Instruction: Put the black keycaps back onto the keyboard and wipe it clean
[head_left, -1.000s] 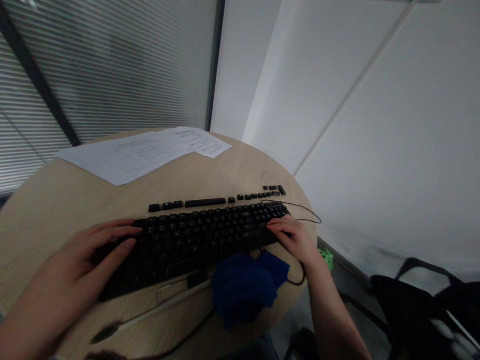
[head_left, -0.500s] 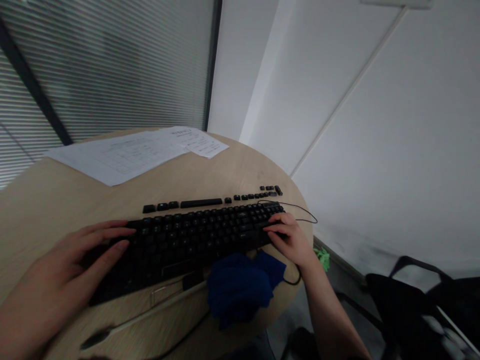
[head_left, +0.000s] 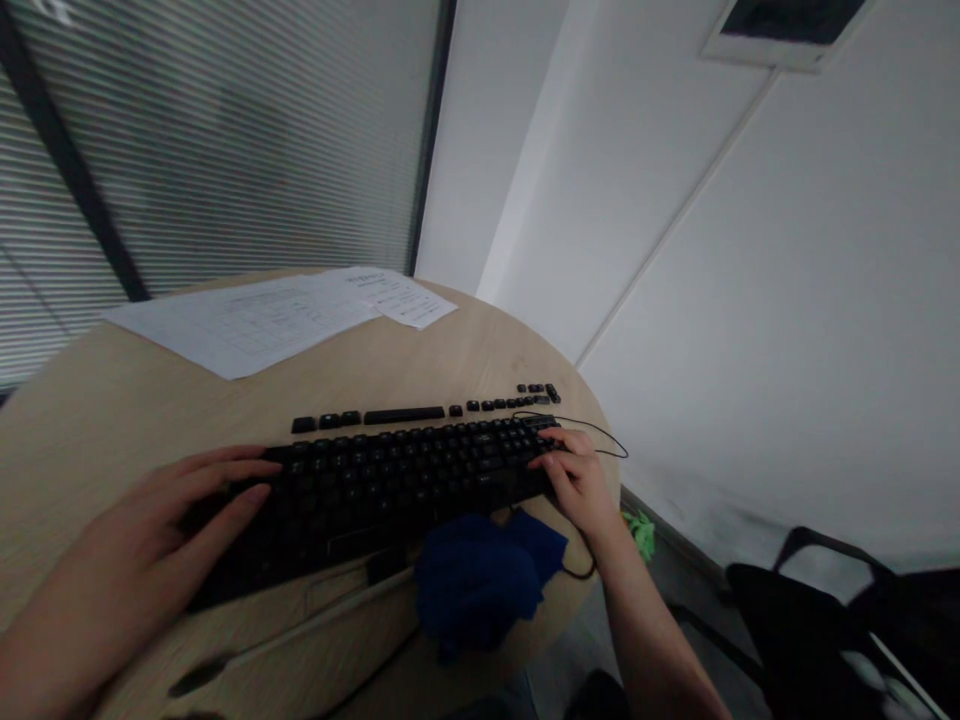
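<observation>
In the head view, the long black keyboard lies across the lower middle of the frame on the round, pale wood desk. The left hand rests over its lower-left end, fingers reaching across and thumb spread apart from them. The right hand is at the other end with fingers loosely bent; I can't tell whether it pinches the casing or only touches it.

The main risk, I'd say, is the line of loose black keycaps just beyond the keyboard's far side, with the long black bar key among them. A push toward the top of the frame could scatter them and muddle their order. The thin black cable loops beside the small ones at centre right, so a tug might drag them toward the desk's rim.

At lower centre, the crumpled blue cloth sits close to the near edge and could slip off if an arm brushed it. The slim pale stick with a dark tip could roll if the keyboard were pulled back against it.
</observation>
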